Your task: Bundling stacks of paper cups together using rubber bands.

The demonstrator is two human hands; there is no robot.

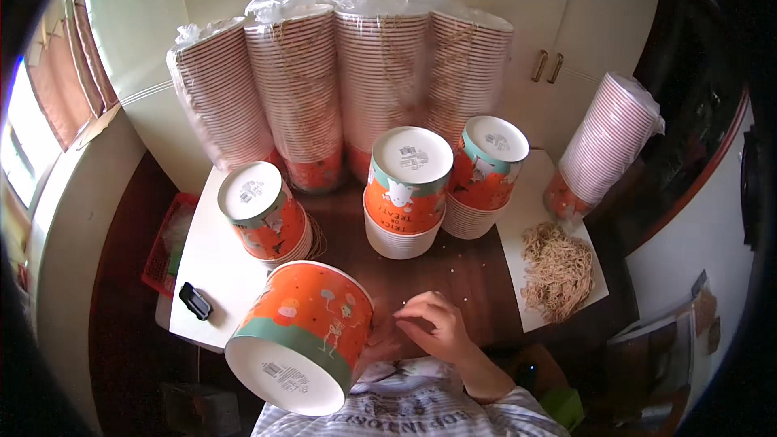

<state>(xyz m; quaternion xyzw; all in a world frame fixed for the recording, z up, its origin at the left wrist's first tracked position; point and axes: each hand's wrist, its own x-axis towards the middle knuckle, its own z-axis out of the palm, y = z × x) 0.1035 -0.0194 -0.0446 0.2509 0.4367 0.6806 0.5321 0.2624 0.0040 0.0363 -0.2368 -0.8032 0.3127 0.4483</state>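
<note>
A large orange paper bucket (316, 316) with a green band, a white base and Halloween drawings is tilted in front of me, its base towards me. My left hand (383, 341) is mostly hidden behind it; only a blurred part shows at the bucket's right side. Just right of the bucket is my right hand (439, 328), its thumb and fingers bent together in a pinch. Anything between those fingertips is too small to make out. Upside-down bucket stacks stand beyond my hands: a left stack (271, 214), a middle stack (405, 194) and a right stack (484, 174).
Tall plastic-wrapped bucket stacks (380, 73) line the table's back, before pale cupboard doors (599, 8). Another wrapped stack (607, 142) leans at the right. A heap of tan twine (558, 271) lies on a white sheet. At left are a small black tray (195, 301) and a red basket (166, 243).
</note>
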